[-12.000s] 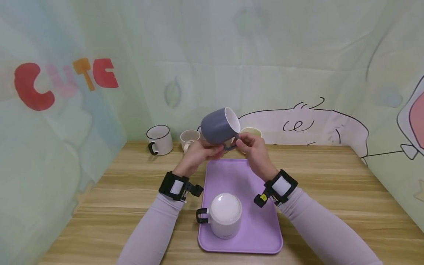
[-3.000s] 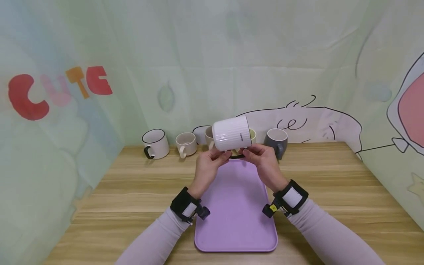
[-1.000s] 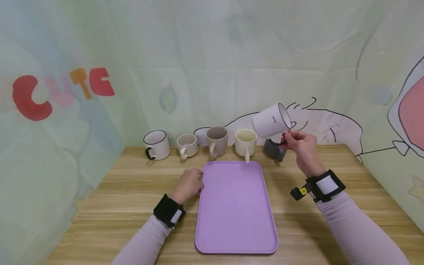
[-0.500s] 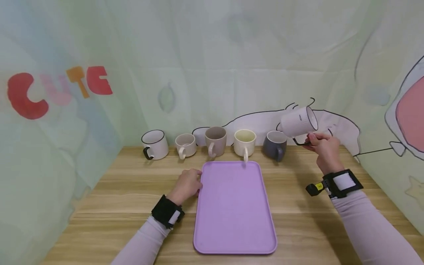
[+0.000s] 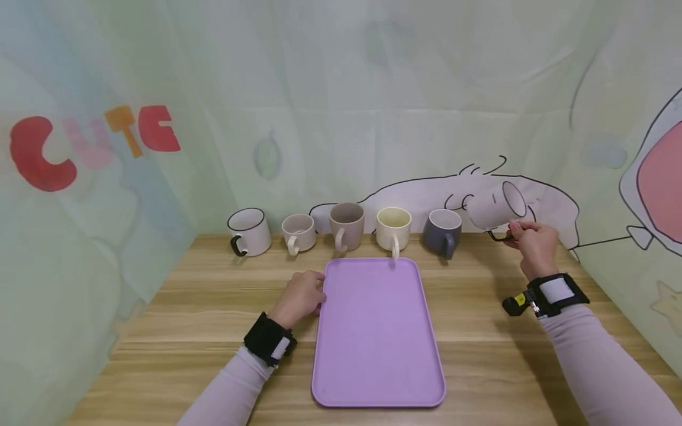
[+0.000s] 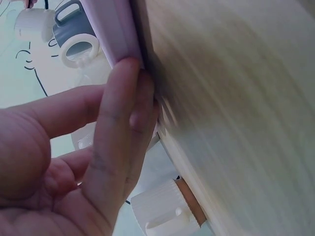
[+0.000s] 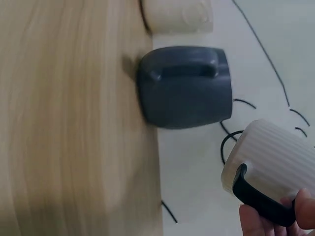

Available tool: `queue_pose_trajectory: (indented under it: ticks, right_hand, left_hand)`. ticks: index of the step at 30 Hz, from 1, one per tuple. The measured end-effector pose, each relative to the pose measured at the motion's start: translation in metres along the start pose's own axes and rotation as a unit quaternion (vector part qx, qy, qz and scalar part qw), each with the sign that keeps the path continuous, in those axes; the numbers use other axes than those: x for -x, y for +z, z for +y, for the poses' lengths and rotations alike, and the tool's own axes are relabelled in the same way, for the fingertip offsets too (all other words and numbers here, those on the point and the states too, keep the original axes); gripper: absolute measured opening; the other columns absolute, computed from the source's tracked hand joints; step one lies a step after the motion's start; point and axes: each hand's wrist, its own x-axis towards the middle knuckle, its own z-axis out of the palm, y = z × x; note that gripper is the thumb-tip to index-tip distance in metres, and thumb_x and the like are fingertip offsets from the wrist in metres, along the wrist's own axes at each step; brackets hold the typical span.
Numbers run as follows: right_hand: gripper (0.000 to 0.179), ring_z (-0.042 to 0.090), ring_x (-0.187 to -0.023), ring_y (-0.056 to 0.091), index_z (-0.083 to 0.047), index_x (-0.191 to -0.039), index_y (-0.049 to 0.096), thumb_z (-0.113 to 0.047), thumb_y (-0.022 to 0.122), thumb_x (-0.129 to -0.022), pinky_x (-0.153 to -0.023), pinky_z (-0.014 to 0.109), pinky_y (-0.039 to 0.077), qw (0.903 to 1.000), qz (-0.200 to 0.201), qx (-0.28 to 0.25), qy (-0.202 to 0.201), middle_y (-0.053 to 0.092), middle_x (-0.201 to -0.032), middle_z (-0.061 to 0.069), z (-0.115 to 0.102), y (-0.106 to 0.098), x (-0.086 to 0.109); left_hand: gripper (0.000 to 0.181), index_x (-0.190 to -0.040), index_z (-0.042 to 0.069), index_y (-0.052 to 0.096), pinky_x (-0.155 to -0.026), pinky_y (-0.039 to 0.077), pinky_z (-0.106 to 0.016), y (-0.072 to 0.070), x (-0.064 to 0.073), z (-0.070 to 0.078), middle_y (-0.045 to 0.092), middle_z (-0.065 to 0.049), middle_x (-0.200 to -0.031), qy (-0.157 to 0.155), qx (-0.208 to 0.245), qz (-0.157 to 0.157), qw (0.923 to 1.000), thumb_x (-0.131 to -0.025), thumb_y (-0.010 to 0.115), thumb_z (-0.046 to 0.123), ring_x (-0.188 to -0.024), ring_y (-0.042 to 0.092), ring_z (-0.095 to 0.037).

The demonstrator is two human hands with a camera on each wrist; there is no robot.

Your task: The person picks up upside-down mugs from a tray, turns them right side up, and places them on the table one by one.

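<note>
My right hand (image 5: 537, 248) pinches the black handle of a white ribbed mug (image 5: 492, 206). The mug is tilted, its dark-rimmed mouth facing up and right, raised at the far right beside an upright navy mug (image 5: 442, 234). In the right wrist view, fingers and thumb close on the end of the handle (image 7: 261, 199). At the left long edge of a purple tray (image 5: 378, 337), my left hand (image 5: 299, 299) rests with its fingertips touching the rim. The left wrist view shows those fingers (image 6: 115, 108) fairly straight against the tray's side.
Along the back of the wooden table stand a white mug with a black handle (image 5: 250, 234), a small beige cup (image 5: 299, 234), a taupe mug (image 5: 347, 228) and a cream mug (image 5: 393, 231). The cream mug's handle overlaps the tray's far rim. A printed curtain (image 5: 341, 118) hangs behind them.
The navy mug, earlier in both hands, stands in the row. The white ribbed mug left the tray; my left hand released it. Lately my right hand carried it rightward and slightly lower.
</note>
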Motion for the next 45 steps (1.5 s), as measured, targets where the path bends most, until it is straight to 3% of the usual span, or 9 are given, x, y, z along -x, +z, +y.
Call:
queue_pose_trajectory:
  ticks: [7,12,16,22,25,29,34,37,45]
  right_hand:
    - [0.010,0.006,-0.057,0.060,0.005,-0.089,0.064,-0.005,0.062,-0.091,-0.051,0.018,0.056,0.9940,0.031,0.103,0.018,0.059,-0.063,-0.006,0.015,-0.007,-0.013]
    - [0.024,0.006,-0.059,0.059,0.009,-0.107,0.064,-0.009,0.062,-0.092,-0.052,0.021,0.057,0.9836,0.039,0.173,0.033,0.058,-0.064,-0.009,0.026,-0.011,-0.018]
    - [0.034,0.005,-0.062,0.058,0.011,-0.119,0.059,-0.011,0.061,-0.093,-0.054,0.020,0.057,0.9779,0.043,0.202,0.029,0.057,-0.066,-0.011,0.030,-0.014,-0.020]
    - [0.033,0.005,-0.063,0.059,0.008,-0.119,0.062,-0.013,0.060,-0.093,-0.054,0.018,0.056,0.9708,0.055,0.233,0.015,0.054,-0.060,-0.018,0.032,-0.019,-0.024]
    - [0.034,0.006,-0.062,0.060,0.007,-0.117,0.063,-0.017,0.061,-0.093,-0.056,0.019,0.056,0.9615,0.052,0.269,0.018,0.055,-0.063,-0.016,0.035,-0.018,-0.024]
    - [0.037,0.013,-0.065,0.061,0.003,-0.116,0.066,-0.025,0.059,-0.094,-0.057,0.021,0.053,0.9401,0.051,0.337,0.019,0.059,-0.073,-0.006,0.037,-0.014,-0.022]
    - [0.036,0.030,-0.085,0.058,0.003,-0.112,0.068,-0.025,0.058,-0.094,-0.063,0.032,0.044,0.9080,0.053,0.415,-0.026,0.067,-0.097,0.020,0.037,-0.008,-0.016]
    - [0.036,0.037,-0.094,0.057,0.005,-0.112,0.067,-0.025,0.057,-0.094,-0.067,0.037,0.044,0.8956,0.046,0.440,-0.047,0.067,-0.107,0.027,0.036,-0.004,-0.014]
    - [0.037,0.039,-0.091,0.059,0.008,-0.106,0.068,-0.025,0.057,-0.094,-0.068,0.041,0.045,0.8896,0.038,0.448,-0.078,0.068,-0.103,0.028,0.037,0.001,-0.015]
  left_hand:
    - [0.049,-0.129,-0.005,0.054,-0.040,0.044,-0.022,-0.001,0.000,-0.002,0.060,-0.007,-0.060,0.001,0.000,0.000,1.0000,-0.080,0.062,-0.007,-0.045,0.060,-0.016]
    - [0.050,-0.129,-0.005,0.053,-0.040,0.046,-0.023,0.000,0.001,-0.002,0.061,-0.007,-0.060,-0.001,0.002,-0.004,1.0000,-0.080,0.061,-0.007,-0.046,0.061,-0.016]
    - [0.049,-0.129,-0.006,0.054,-0.041,0.048,-0.023,0.000,-0.001,0.000,0.060,-0.008,-0.061,0.003,0.004,-0.006,1.0000,-0.081,0.061,-0.008,-0.047,0.062,-0.017]
    - [0.047,-0.127,-0.007,0.054,-0.040,0.048,-0.022,-0.001,-0.003,0.004,0.060,-0.008,-0.060,0.012,0.006,-0.004,0.9999,-0.080,0.059,-0.009,-0.048,0.063,-0.019]
    - [0.048,-0.127,-0.007,0.055,-0.040,0.048,-0.023,-0.001,-0.002,0.003,0.059,-0.008,-0.059,0.010,0.003,0.000,0.9999,-0.079,0.059,-0.009,-0.046,0.062,-0.018]
    - [0.049,-0.126,-0.007,0.055,-0.040,0.048,-0.024,-0.001,0.000,0.001,0.060,-0.007,-0.059,0.008,0.002,0.000,1.0000,-0.078,0.059,-0.010,-0.046,0.061,-0.017]
    - [0.048,-0.126,-0.007,0.055,-0.041,0.048,-0.024,0.001,0.000,-0.002,0.060,-0.007,-0.060,0.017,0.003,0.000,0.9998,-0.079,0.059,-0.009,-0.046,0.061,-0.016]
    - [0.047,-0.126,-0.007,0.056,-0.040,0.048,-0.023,0.002,0.000,-0.002,0.060,-0.007,-0.059,0.018,-0.001,0.004,0.9998,-0.078,0.059,-0.009,-0.045,0.060,-0.015]
    - [0.048,-0.126,-0.007,0.056,-0.039,0.047,-0.023,0.001,-0.001,-0.002,0.060,-0.008,-0.058,0.014,-0.003,0.002,0.9999,-0.078,0.060,-0.009,-0.045,0.060,-0.016]
